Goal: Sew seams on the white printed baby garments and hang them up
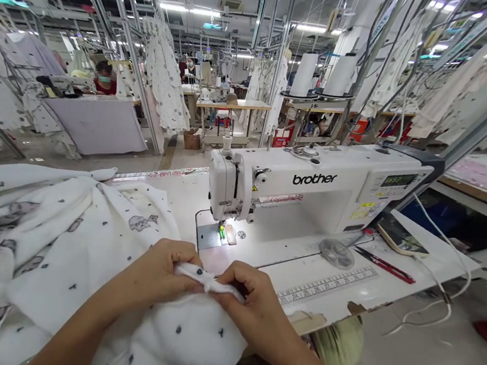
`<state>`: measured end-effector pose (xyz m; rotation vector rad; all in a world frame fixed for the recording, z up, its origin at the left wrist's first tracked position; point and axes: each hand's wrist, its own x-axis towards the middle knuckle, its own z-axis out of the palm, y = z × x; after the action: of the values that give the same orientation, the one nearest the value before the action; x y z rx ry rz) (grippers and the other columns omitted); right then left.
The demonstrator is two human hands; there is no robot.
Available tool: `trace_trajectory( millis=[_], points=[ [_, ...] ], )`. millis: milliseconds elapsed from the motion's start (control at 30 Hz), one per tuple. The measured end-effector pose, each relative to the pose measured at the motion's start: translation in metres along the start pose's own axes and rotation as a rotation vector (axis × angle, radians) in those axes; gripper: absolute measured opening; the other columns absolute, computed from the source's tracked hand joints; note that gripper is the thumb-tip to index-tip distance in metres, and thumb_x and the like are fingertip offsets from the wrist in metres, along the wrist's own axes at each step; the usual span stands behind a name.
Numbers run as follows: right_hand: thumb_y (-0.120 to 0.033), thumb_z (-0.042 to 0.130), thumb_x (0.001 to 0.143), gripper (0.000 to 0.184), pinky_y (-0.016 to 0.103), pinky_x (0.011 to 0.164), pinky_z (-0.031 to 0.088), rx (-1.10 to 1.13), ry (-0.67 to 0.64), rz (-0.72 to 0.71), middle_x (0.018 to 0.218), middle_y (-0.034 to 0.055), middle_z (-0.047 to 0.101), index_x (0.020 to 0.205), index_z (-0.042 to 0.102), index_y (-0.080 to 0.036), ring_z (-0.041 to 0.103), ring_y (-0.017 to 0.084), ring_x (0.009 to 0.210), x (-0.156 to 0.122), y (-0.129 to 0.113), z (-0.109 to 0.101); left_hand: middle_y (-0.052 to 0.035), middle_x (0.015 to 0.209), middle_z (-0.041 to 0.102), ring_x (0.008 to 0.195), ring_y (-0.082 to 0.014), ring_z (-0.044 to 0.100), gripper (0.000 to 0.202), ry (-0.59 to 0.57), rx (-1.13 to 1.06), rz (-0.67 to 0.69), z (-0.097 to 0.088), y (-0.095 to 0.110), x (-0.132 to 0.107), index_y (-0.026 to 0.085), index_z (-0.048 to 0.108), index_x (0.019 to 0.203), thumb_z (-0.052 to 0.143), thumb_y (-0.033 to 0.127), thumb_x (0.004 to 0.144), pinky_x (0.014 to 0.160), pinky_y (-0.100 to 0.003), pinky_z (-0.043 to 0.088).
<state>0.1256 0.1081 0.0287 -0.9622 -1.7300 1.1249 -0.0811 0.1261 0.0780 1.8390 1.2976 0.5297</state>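
A white printed fabric [50, 253] with small dark and grey-pink motifs lies heaped across the left of the sewing table and over my lap. My left hand [164, 274] and my right hand [250, 303] both pinch a folded edge of this fabric [212, 283] between them, fingers closed, just in front of the needle plate [214, 235]. The white Brother sewing machine [315, 186] stands right behind my hands, its lamp lighting the presser foot [223, 230].
A phone [402, 239], a red-handled tool [387, 266] and a clear disc [336, 253] lie on the table's right side, by a printed ruler [329, 285]. Two thread cones [322, 76] stand behind the machine. Hanging garments line both sides; a person [105, 77] sits far left.
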Motion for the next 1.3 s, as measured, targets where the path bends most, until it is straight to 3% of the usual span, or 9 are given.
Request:
trace_trajectory(
  millis=[133, 233, 400, 533, 867, 1000, 1100, 1200, 1300],
  points=[
    [-0.01, 0.062, 0.077, 0.009, 0.022, 0.064, 0.037, -0.004, 0.018, 0.002, 0.074, -0.0031, 0.059, 0.073, 0.059, -0.017, 0.053, 0.012, 0.071, -0.001, 0.003, 0.002, 0.0025, 0.076, 0.064, 0.074, -0.0147, 0.057, 0.014, -0.034, 0.045, 0.063, 0.001, 0.001, -0.002, 0.023, 0.076, 0.086, 0.067, 0.024, 0.075, 0.066, -0.022, 0.04],
    [-0.009, 0.06, 0.076, 0.012, 0.023, 0.06, 0.034, -0.008, -0.007, 0.015, 0.073, -0.0037, 0.052, 0.072, 0.053, -0.018, 0.048, 0.012, 0.068, -0.002, 0.0, 0.001, 0.0023, 0.071, 0.06, 0.068, -0.013, 0.055, 0.01, -0.06, 0.029, 0.099, 0.001, 0.0, -0.002, 0.021, 0.075, 0.077, 0.067, 0.024, 0.077, 0.063, -0.022, 0.038],
    [-0.021, 0.076, 0.074, 0.031, 0.025, 0.077, 0.039, -0.057, -0.064, 0.007, 0.096, -0.0014, 0.058, 0.099, 0.057, -0.021, 0.052, 0.016, 0.089, 0.002, -0.013, -0.001, 0.0027, 0.066, 0.051, 0.066, -0.0123, 0.05, 0.013, -0.069, 0.009, 0.111, 0.005, -0.003, -0.001, 0.017, 0.066, 0.065, 0.064, 0.021, 0.076, 0.061, -0.022, 0.036],
    [-0.013, 0.064, 0.082, 0.009, 0.024, 0.071, 0.039, -0.083, -0.055, -0.056, 0.083, -0.0024, 0.058, 0.086, 0.059, -0.019, 0.053, 0.013, 0.077, 0.006, -0.012, 0.002, 0.002, 0.069, 0.055, 0.068, -0.0127, 0.052, 0.016, -0.104, -0.011, 0.135, 0.009, -0.005, 0.001, 0.017, 0.067, 0.068, 0.063, 0.024, 0.082, 0.063, -0.022, 0.037],
    [-0.021, 0.069, 0.078, 0.011, 0.021, 0.061, 0.038, 0.111, -0.122, 0.118, 0.071, -0.0028, 0.056, 0.08, 0.06, -0.016, 0.049, 0.011, 0.066, 0.001, -0.004, 0.001, 0.0019, 0.068, 0.058, 0.071, -0.0136, 0.055, 0.013, -0.164, -0.076, 0.109, 0.009, -0.01, 0.004, 0.018, 0.074, 0.078, 0.07, 0.03, 0.079, 0.064, -0.022, 0.039],
    [-0.028, 0.078, 0.068, 0.029, 0.017, 0.051, 0.029, 0.437, -0.238, 0.325, 0.063, -0.0066, 0.046, 0.076, 0.052, -0.016, 0.038, 0.006, 0.056, -0.009, 0.002, 0.001, 0.0004, 0.068, 0.061, 0.068, -0.0137, 0.055, 0.019, -0.319, -0.235, 0.13, 0.018, -0.011, 0.004, 0.016, 0.076, 0.078, 0.076, 0.034, 0.072, 0.064, -0.022, 0.04],
    [-0.039, 0.079, 0.071, 0.036, 0.017, 0.051, 0.033, 0.487, -0.453, 0.344, 0.064, -0.0052, 0.05, 0.077, 0.051, -0.016, 0.043, 0.006, 0.055, -0.009, 0.008, -0.014, 0.0006, 0.07, 0.064, 0.068, -0.0132, 0.055, 0.019, -0.412, -0.314, 0.099, 0.028, -0.014, 0.006, 0.016, 0.076, 0.079, 0.079, 0.032, 0.068, 0.065, -0.021, 0.041],
    [-0.039, 0.067, 0.086, 0.024, 0.024, 0.063, 0.048, 0.125, -0.483, 0.075, 0.079, 0.0033, 0.063, 0.091, 0.06, -0.016, 0.059, 0.013, 0.071, 0.005, 0.011, -0.04, 0.0022, 0.065, 0.061, 0.062, -0.0114, 0.05, 0.021, -0.422, -0.308, -0.005, 0.036, -0.02, 0.014, 0.016, 0.076, 0.077, 0.08, 0.032, 0.065, 0.058, -0.02, 0.039],
    [-0.023, 0.059, 0.093, 0.018, 0.034, 0.09, 0.05, -0.34, -0.441, -0.53, 0.112, 0.0092, 0.066, 0.111, 0.064, -0.022, 0.061, 0.019, 0.104, 0.027, 0.013, -0.058, 0.0027, 0.064, 0.059, 0.062, -0.0118, 0.049, 0.018, -0.442, -0.338, -0.058, 0.037, -0.023, 0.022, 0.016, 0.075, 0.075, 0.078, 0.03, 0.064, 0.059, -0.021, 0.04]
  ],
)
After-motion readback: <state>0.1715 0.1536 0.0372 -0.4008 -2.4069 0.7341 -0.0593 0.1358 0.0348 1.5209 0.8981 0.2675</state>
